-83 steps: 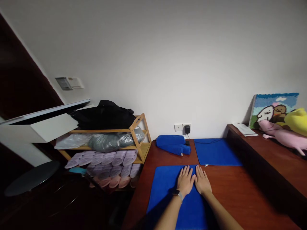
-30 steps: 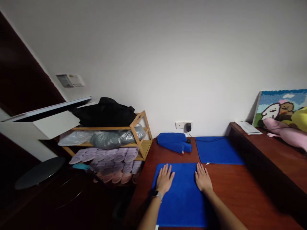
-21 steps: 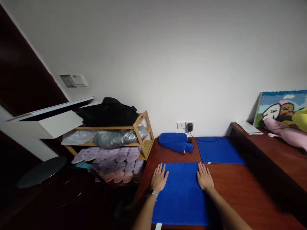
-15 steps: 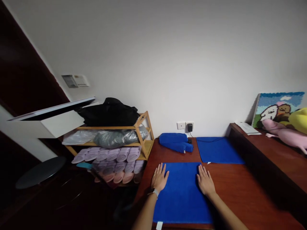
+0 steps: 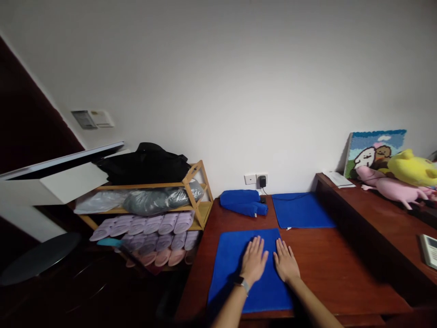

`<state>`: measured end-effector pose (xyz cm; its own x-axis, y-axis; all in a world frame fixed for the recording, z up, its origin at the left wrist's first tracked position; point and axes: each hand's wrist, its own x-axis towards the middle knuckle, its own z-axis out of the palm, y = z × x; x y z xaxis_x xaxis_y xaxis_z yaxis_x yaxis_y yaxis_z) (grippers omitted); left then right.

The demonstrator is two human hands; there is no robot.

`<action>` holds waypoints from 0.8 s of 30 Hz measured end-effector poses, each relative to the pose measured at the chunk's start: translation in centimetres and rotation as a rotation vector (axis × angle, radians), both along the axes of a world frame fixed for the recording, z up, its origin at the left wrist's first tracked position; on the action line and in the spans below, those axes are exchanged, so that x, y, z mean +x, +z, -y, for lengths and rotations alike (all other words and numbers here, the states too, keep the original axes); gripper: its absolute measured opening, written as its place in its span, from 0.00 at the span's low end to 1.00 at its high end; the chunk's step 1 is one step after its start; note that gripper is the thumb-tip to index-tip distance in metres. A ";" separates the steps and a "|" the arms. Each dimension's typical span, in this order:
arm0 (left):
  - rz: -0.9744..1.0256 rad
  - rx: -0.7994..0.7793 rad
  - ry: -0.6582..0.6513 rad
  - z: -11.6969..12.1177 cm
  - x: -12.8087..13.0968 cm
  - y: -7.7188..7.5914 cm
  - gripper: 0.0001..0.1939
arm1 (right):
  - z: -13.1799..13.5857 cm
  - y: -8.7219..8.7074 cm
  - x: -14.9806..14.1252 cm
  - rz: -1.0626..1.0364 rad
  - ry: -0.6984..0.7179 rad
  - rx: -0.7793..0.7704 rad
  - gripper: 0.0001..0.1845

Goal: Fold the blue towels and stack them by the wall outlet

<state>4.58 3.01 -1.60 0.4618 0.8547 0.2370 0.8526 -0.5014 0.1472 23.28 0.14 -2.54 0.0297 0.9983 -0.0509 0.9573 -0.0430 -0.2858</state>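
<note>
Left hand [image 5: 253, 263], moved rightward since half a second ago, from the left edge of the near blue cloth [image 5: 228, 257] to its middle, closer to the right hand [image 5: 287, 266]; near blue cloth, one, spread flat on the near part of the reddish-brown table [image 5: 336, 264]; left fingers straight, close together, thumb apart, palm down upon it; right fingers straight, slightly spread, palm down over its right edge; neither hand grasping anything; watch [image 5: 241, 282] on left wrist; far blue cloth [image 5: 302, 212], flat, far right; blue bundle [image 5: 241, 201], far left; black plug [image 5: 262, 181] on the wall beyond; wooden rack [image 5: 188, 186] with black bag [image 5: 146, 165] and slippers [image 5: 153, 224], left; pink plush [image 5: 392, 188] and yellow plush [image 5: 409, 168], far right.
</note>
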 end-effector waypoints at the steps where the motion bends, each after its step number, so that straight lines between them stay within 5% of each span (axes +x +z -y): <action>1: 0.016 -0.017 -0.041 1.0 1.9 -0.5 0.31 | 0.0 0.0 0.0 0.009 0.012 -0.004 0.36; 4: 0.038 -0.072 -0.077 3.1 4.2 -1.3 0.31 | 0.1 0.0 0.1 0.023 0.034 -0.006 0.36; 6: 0.028 -0.088 -0.055 3.8 2.7 -1.3 0.31 | 0.2 0.1 0.1 0.011 0.015 0.001 0.36; 12: -0.051 -0.056 0.259 5.0 -9.7 -1.8 0.34 | 0.2 0.6 -0.2 -0.011 -0.021 -0.004 0.37; 15: -0.061 -0.028 0.385 5.8 -13.9 -2.3 0.34 | 0.1 1.0 -0.3 0.002 -0.020 -0.019 0.37; 24: -0.050 -0.012 0.373 5.9 -14.0 -2.3 0.36 | 6.4 -1.1 -0.4 -0.030 -0.049 0.043 0.37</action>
<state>-9.46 -2.93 -3.89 0.1284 0.9690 0.2113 0.9827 -0.1531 0.1047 22.84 -6.25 -3.65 0.0776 0.9969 -0.0101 0.9454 -0.0768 -0.3167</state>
